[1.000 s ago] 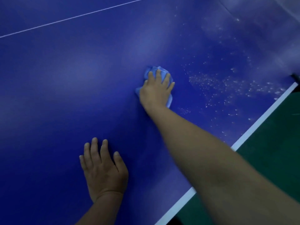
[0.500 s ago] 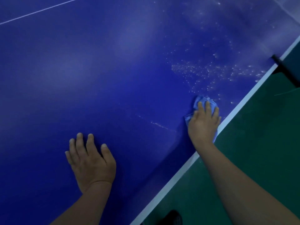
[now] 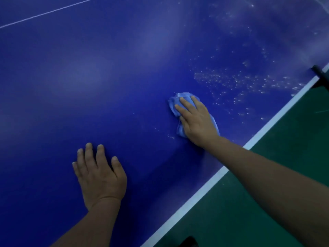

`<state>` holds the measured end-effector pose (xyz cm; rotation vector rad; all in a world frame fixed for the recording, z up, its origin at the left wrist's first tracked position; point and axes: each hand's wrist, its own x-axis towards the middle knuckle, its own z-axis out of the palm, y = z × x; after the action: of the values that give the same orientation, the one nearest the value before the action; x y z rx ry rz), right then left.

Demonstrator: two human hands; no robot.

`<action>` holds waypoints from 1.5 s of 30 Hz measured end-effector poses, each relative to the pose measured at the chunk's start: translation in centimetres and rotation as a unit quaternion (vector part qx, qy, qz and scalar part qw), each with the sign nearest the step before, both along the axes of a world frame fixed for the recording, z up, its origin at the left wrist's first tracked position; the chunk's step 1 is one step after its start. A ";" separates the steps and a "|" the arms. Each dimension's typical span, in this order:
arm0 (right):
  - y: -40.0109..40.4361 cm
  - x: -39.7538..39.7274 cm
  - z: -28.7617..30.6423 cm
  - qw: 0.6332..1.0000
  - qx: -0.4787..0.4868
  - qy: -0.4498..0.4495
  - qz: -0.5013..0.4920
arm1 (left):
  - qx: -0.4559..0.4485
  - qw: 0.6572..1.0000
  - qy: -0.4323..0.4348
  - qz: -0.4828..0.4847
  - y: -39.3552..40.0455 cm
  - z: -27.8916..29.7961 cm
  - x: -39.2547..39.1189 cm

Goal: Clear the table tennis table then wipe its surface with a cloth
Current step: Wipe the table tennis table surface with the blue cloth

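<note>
Head view: blue table tennis worktop (image 3: 89, 77) fills most of the shot, white edge stripe (image 3: 201, 198) running diagonally along its near-right border, green floor (image 3: 267, 175) beyond that. Right hand (image 3: 197, 122) lies palm-down on a crumpled light-blue cloth (image 3: 173, 102), fingers straight and flat, pressing it onto the worktop; grip is open-handed, not curled round the cloth. Cloth sticks out past the fingertips on the far-left side and shows again along the thumb side and the outer edge of the hand; it sits fully on the worktop, inside the edge stripe. Left hand (image 3: 100, 175) well apart to the near-left of the right hand, flat on the bare worktop, fingers spread and straight, holding nothing. White specks (image 3: 240, 82) scattered over the worktop to the far-right of the right hand, reaching toward the edge stripe; a few small flecks (image 3: 170, 136) just left of the right wrist. Thin white line (image 3: 44, 14) crosses the worktop far to the upper left of both hands. Dark bracket (image 3: 320, 73) at the worktop edge far right, details unclear. Dark shape at bottom edge on the floor, cannot tell what.
</note>
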<state>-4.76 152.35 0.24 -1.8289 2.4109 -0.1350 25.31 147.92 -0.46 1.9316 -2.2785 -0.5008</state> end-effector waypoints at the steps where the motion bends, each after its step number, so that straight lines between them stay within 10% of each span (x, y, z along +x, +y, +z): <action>1: -2.2 -0.3 0.0 0.999 -0.005 0.003 0.048 | 0.002 1.000 0.000 0.002 -0.1 -0.1 0.0; 8: -12.9 2.2 0.5 0.945 -0.026 0.008 0.327 | -0.009 1.000 0.007 0.006 -0.5 -0.5 0.0; 15: -0.2 2.5 0.0 0.899 -0.007 -0.035 0.436 | 0.000 1.000 0.022 0.007 -0.4 -0.4 0.2; 28: 17.3 -3.9 -0.5 0.991 -0.051 0.016 -0.119 | -0.004 0.998 0.054 -0.018 0.0 -0.1 0.6; 30: 18.9 -4.1 -0.2 0.945 -0.079 -0.073 -0.308 | 0.003 0.997 0.072 -0.009 -0.2 0.1 0.8; 33: 21.2 -1.8 0.8 0.746 -0.231 -0.326 -0.533 | 0.016 0.991 0.132 -0.019 1.7 1.2 -0.8; 37: 23.4 2.3 2.6 0.536 -0.288 -0.562 -0.560 | 0.074 0.934 0.266 -0.226 11.1 4.1 -8.7; 42: 25.4 3.3 6.5 0.558 -0.306 -0.560 -0.530 | 0.103 0.796 0.381 -0.460 22.2 6.8 -17.4; 45: 27.7 1.3 8.1 0.556 -0.377 -0.458 -0.582 | 0.209 0.769 0.255 -0.548 24.2 5.1 -19.1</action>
<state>-3.49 180.07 8.31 0.3665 2.1640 -1.8285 6.19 172.12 4.65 0.1499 -2.7365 -1.4891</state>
